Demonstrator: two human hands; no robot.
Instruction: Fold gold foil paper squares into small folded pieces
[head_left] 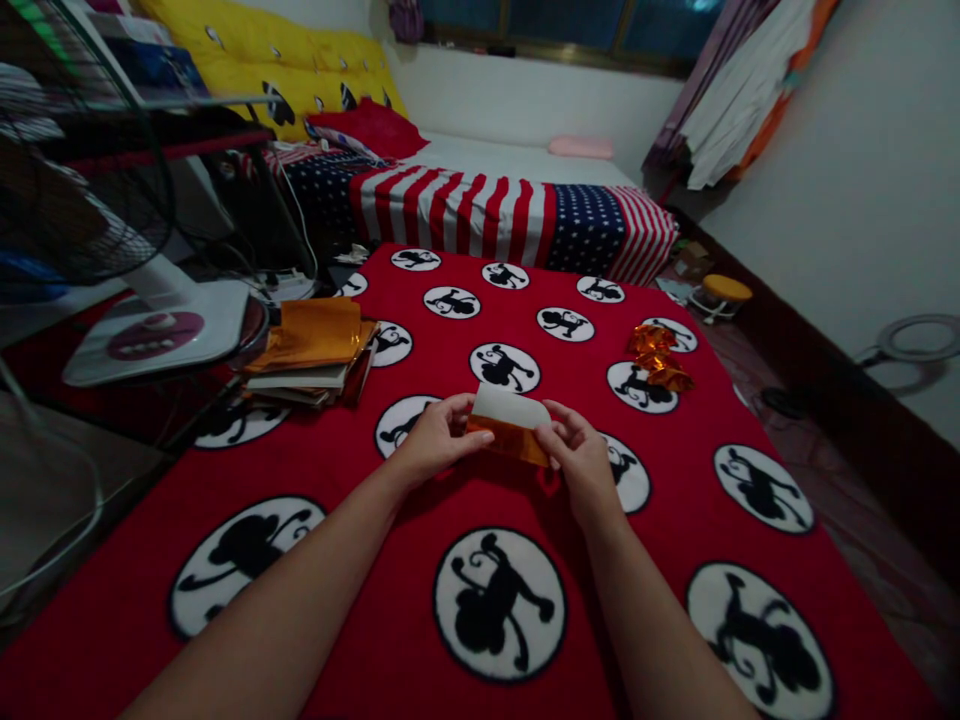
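Between my two hands is a sheet of foil paper (512, 438), shiny orange-gold on one side and white on the other, bent over so both sides show. My left hand (442, 438) pinches its left end, the thumb lying along the near face. At the right end, my right hand (576, 450) grips it with thumb and fingers. The paper is held just above a red cloth (360, 610) printed with black monkey figures in white circles. To the left lies a stack of similar gold and white sheets (311, 345). Folded shiny gold pieces (660, 357) rest on the cloth at the right.
A fan (161, 310) with a white base stands at the left beside a cluttered shelf (165, 145). Beyond the cloth is a bed with a stars-and-stripes cover (480, 215). A small yellow-topped stool (726, 290) stands on the floor at the right, near the wall.
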